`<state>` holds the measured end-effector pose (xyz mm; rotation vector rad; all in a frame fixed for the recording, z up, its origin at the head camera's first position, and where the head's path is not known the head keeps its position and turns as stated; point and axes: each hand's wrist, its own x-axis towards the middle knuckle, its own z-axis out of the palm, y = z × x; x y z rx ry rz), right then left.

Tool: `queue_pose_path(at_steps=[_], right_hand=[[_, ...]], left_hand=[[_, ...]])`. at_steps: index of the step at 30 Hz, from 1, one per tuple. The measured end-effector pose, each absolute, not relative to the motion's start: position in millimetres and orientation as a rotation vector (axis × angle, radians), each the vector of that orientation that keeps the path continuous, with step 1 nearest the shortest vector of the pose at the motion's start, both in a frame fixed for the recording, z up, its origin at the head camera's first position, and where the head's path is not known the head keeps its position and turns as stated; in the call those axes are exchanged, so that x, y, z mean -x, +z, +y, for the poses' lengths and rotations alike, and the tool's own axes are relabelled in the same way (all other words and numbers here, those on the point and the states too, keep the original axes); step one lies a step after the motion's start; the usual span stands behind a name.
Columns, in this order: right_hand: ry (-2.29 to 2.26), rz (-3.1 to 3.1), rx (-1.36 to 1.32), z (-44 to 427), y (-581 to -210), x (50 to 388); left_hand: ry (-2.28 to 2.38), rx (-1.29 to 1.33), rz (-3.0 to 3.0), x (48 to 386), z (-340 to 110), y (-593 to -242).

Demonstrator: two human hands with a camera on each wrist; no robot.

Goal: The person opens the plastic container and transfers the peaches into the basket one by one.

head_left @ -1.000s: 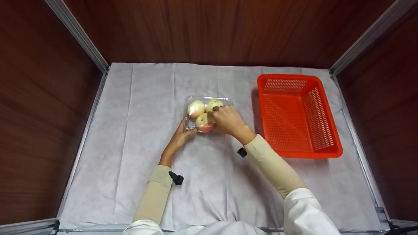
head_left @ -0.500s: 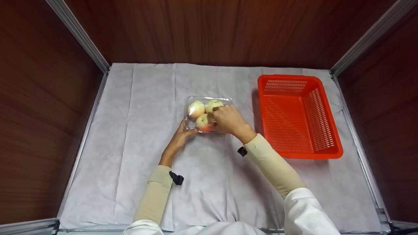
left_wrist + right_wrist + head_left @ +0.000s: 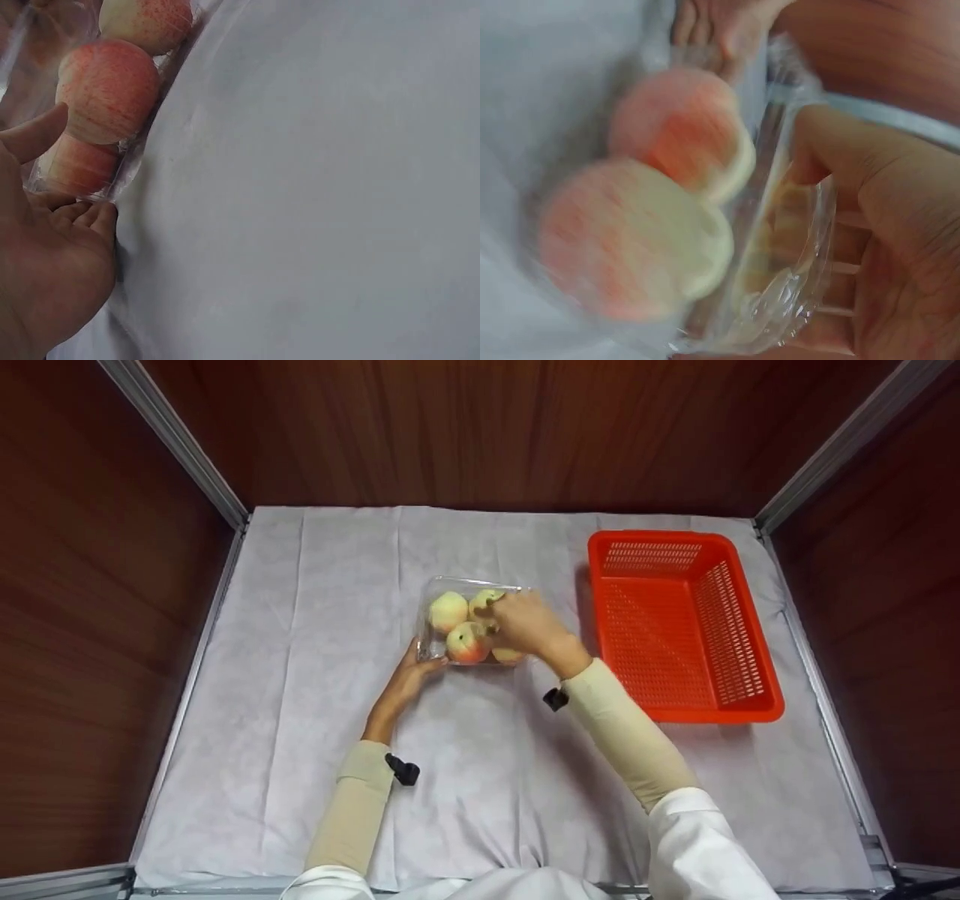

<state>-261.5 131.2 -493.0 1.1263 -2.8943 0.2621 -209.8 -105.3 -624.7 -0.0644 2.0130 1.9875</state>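
Observation:
Several yellow-and-red peaches (image 3: 467, 643) lie in a clear plastic clamshell box (image 3: 437, 650) in the middle of the table. My left hand (image 3: 407, 679) grips the box's near left corner; in the left wrist view its thumb (image 3: 37, 135) lies over the side, with curled fingers below. Over the box's right part, my right hand (image 3: 536, 624) holds the clear lid (image 3: 784, 304), its fingers behind the plastic in the right wrist view. The lid stands raised from the peaches there. My right hand partly covers the right-hand peaches in the head view; the right wrist view is blurred.
To the right stands a red plastic basket (image 3: 600, 607) with perforated walls. A grey-white cloth (image 3: 330, 607) covers the table. Dark wood panels (image 3: 480, 435) enclose the back and both sides.
My right hand has risen slightly, lifting the lid. The glare over the left peach is gone, and a front right peach now shows. My left hand stays at the corner.

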Motion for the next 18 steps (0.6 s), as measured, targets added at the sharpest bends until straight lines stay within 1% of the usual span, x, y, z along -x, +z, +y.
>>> queue_pose_path(at_steps=[5,9,18], right_hand=[[0.426,-2.931,-1.024,140.1,-481.9,270.2],[0.390,-2.966,-1.048,139.2,-480.5,271.1],[0.310,-2.919,-1.014,139.1,-481.4,271.5]], left_hand=[[2.022,0.065,1.973,209.6,-104.5,-627.2],[2.004,0.070,1.996,209.1,-103.9,-627.0],[2.036,0.067,1.979,210.1,-104.8,-626.6]])
